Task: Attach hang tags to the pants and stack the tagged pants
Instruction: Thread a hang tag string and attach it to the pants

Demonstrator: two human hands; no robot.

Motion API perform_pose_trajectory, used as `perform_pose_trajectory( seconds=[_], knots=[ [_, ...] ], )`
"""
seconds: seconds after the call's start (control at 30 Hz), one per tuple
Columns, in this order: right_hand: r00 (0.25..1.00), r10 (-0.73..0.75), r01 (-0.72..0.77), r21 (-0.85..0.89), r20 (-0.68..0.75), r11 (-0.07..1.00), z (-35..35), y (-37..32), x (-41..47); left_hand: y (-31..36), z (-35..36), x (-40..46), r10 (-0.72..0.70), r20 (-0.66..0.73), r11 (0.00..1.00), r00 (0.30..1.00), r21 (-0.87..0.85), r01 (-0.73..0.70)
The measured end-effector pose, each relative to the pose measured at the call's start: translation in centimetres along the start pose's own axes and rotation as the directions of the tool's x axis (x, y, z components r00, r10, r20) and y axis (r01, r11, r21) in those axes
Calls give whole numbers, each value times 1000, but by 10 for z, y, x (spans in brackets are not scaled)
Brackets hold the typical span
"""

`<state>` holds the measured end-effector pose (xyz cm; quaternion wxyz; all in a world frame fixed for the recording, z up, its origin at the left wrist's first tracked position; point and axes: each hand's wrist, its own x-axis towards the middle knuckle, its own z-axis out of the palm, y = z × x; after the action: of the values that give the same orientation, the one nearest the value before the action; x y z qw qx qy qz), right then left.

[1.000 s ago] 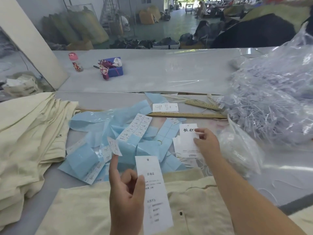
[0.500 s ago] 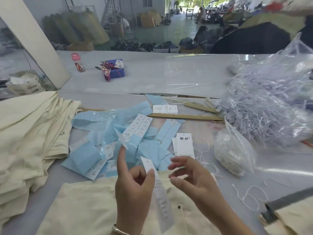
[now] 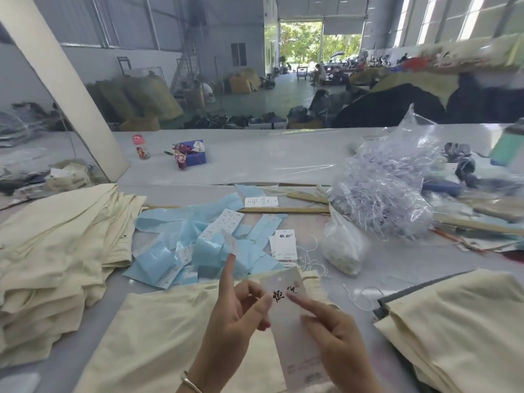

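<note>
Two stacks of cream pants flank the work: a folded pile at the left of the desk, and another stack at the right, with one pair spread flat before the person. Judged soft, limp and light, these should be taken by a folded edge or the waistband. Between them lies a scatter of blue backing sheets and small labels. The left hand pinches the hang tag at its left edge, index finger raised with a small sticker seemingly on its tip; the right hand holds the tag's right side, forefinger laid on its face. The tag appears a thin, light card, easily creased; its edges, clear of the punched hole, are the sound hold. Spare tags lie beyond. Rightward, a small clear bag holds white material, probably string, and a large clear bag holds thin pale strands.
</note>
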<state>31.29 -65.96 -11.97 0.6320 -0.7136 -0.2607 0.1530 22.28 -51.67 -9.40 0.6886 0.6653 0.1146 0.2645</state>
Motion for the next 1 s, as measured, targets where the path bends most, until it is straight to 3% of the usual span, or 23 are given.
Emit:
perform_pose_trajectory(
  seconds=[0.07, 0.13, 0.23, 0.33, 0.5, 0.7, 1.0],
  knots=[
    [991, 125, -120, 107, -48, 987, -5, 0, -5, 8, -2, -8, 3, -27, 1000, 1000, -23, -4],
    [976, 215, -215, 257, 28, 942, -8, -2, -8, 14, -6, -15, -6, 7, 1000, 1000, -18, 6],
    [958, 261, -285, 402, 115, 870, -9, -4, -8, 20, -16, -22, -60, 119, 998, 991, 29, 57],
    [956, 254, -292, 452, 143, 843, 1, -5, -8, 19, -29, -26, -99, 57, 995, 993, 37, 97],
    [970, 195, -239, 434, 143, 868, 32, -14, -8, 26, -56, -32, -115, -64, 992, 991, 35, 117],
    [981, 146, -176, 288, 125, 941, 65, -26, -15, 30, -72, -32, -163, -33, 986, 986, 27, 164],
    [988, 33, -56, 149, 152, 987, 86, -40, -25, 33, -72, -36, -89, -77, 950, 993, 294, 108]
  ],
)
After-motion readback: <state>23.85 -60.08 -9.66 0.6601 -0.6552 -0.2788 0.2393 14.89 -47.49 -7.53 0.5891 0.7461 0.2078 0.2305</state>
